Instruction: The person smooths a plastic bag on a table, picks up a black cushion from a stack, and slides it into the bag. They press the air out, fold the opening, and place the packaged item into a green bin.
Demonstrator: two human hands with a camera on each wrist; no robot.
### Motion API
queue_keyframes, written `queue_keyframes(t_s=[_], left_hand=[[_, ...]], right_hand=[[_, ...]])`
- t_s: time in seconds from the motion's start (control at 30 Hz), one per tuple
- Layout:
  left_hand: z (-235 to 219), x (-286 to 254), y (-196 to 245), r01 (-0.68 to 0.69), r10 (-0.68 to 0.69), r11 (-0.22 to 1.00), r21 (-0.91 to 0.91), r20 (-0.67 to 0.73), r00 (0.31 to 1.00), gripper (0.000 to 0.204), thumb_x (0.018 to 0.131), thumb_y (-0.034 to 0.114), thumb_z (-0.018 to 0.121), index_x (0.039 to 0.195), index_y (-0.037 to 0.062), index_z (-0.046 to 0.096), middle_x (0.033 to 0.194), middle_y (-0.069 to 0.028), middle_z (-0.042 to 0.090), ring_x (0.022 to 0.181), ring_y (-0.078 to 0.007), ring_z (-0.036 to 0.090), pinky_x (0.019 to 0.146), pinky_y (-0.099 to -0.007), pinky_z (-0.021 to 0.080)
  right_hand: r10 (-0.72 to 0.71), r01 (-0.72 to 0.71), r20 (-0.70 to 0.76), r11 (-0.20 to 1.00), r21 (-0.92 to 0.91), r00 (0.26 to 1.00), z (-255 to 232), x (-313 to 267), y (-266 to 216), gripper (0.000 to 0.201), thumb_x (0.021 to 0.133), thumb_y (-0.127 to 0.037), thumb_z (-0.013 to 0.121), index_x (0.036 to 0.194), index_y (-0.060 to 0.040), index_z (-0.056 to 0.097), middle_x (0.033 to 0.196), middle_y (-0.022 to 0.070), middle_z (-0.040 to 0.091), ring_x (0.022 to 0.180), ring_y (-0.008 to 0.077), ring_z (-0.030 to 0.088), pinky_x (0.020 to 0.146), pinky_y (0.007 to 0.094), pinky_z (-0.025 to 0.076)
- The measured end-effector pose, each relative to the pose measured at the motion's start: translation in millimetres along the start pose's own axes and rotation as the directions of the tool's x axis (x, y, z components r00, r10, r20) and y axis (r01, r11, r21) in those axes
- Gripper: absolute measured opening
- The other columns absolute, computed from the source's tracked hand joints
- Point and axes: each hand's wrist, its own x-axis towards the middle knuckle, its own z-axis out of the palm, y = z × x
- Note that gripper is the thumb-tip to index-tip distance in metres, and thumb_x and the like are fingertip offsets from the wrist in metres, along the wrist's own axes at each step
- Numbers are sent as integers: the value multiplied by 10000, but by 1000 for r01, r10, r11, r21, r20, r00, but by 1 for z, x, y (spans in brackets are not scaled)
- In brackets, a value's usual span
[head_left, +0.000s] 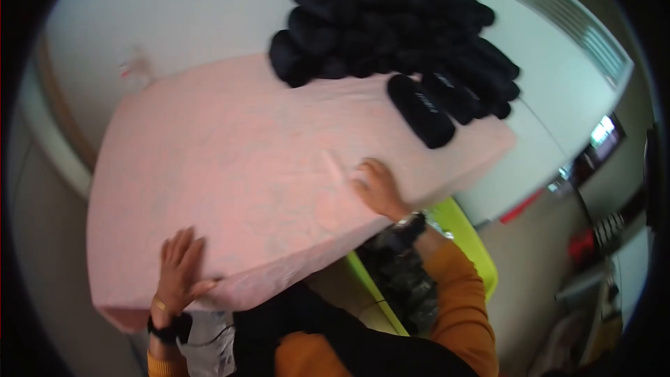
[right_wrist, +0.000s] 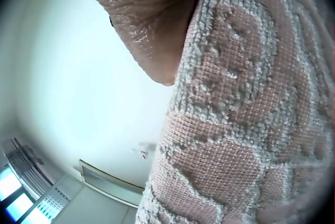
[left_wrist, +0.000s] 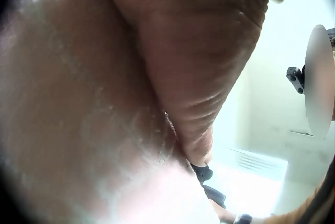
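A pink cloth with a raised white pattern covers the table in front of me. My left hand rests on it near the front left edge, fingers straight and thumb out to the side. Farther right, my right hand lies on the cloth beside a small crease, fingers spread and slightly bent. Neither hand holds anything. In the right wrist view the cloth's looped texture shows close under the hand. Just beyond the right hand lies a black oblong item with white lettering.
A large heap of similar black items sits at the table's far side. Below the front right edge stands a yellow-green crate with dark contents. A white panel is at the right; a white wall runs behind.
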Motion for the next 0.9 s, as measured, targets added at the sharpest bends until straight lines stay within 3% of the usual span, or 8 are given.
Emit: queue_keyframes(t_s=[0.27, 0.37, 0.47, 0.5, 0.6, 0.67, 0.73, 0.9], left_hand=[[13, 11, 9, 58, -52, 997, 43, -141, 989, 836, 727, 658, 616, 1247, 8, 543, 1334, -225, 483, 1245, -420, 427, 1051, -539, 281], [31, 38, 8, 22, -5, 998, 55, -282, 960, 783, 705, 606, 674, 1184, -6, 576, 1263, -218, 530, 1162, -410, 486, 1000, -512, 357], [57, 62, 1, 22, 6, 997, 69, -384, 923, 703, 737, 570, 665, 1135, -5, 586, 1210, -207, 545, 1126, -392, 506, 972, -495, 386], [65, 63, 3, 64, -6, 988, 137, -387, 922, 664, 766, 560, 644, 1132, 9, 589, 1226, -197, 536, 1134, -378, 507, 970, -497, 386], [107, 72, 9, 156, -68, 965, 210, -375, 925, 668, 783, 466, 656, 1299, 70, 505, 1363, -144, 471, 1246, -308, 462, 1014, -478, 353], [142, 73, 12, 252, -161, 947, 200, -383, 910, 679, 769, 429, 684, 1331, 98, 495, 1389, -118, 466, 1258, -288, 460, 1029, -465, 344], [174, 87, 14, 253, -45, 906, 339, -518, 854, 632, 765, 340, 703, 1330, 138, 503, 1415, -95, 448, 1266, -271, 451, 1040, -452, 337], [211, 47, 2, 298, -83, 898, 324, -541, 837, 643, 738, 238, 734, 1335, 176, 501, 1417, -109, 433, 1268, -289, 444, 1047, -447, 340]], right_hand=[[-23, 24, -3, 999, 47, 1000, -4, 5, 5, 340, 830, -179, 664, 1113, -28, 554, 1171, 206, 543, 1107, 376, 506, 967, 445, 391], [-35, 37, -65, 999, 29, 997, 18, 6, 47, 343, 820, -165, 678, 1110, -24, 563, 1170, 200, 555, 1115, 374, 514, 983, 439, 395], [-33, 34, -46, 999, 39, 998, 40, 8, 96, 342, 833, -145, 667, 1126, -7, 556, 1216, 196, 536, 1164, 362, 482, 1024, 453, 357], [46, -47, 25, 998, 46, 999, 40, 13, 105, 348, 847, -140, 646, 1154, -6, 551, 1243, 190, 520, 1189, 346, 464, 1043, 449, 342], [60, -61, 110, 998, 6, 992, 67, 26, 171, 319, 899, -143, 581, 1180, 2, 541, 1285, 188, 500, 1230, 337, 440, 1060, 428, 322], [30, -33, 139, 999, 21, 990, 76, 32, 194, 308, 928, -144, 545, 1186, 24, 530, 1273, 200, 510, 1214, 339, 462, 1053, 420, 336], [0, -4, 175, 1000, 25, 985, 85, 46, 217, 308, 940, -147, 526, 1191, 33, 525, 1268, 204, 515, 1208, 340, 470, 1050, 417, 342], [-1, -7, 191, 999, 39, 982, 91, 45, 227, 324, 961, -158, 484, 1206, 51, 514, 1277, 215, 514, 1219, 348, 467, 1053, 418, 340]])
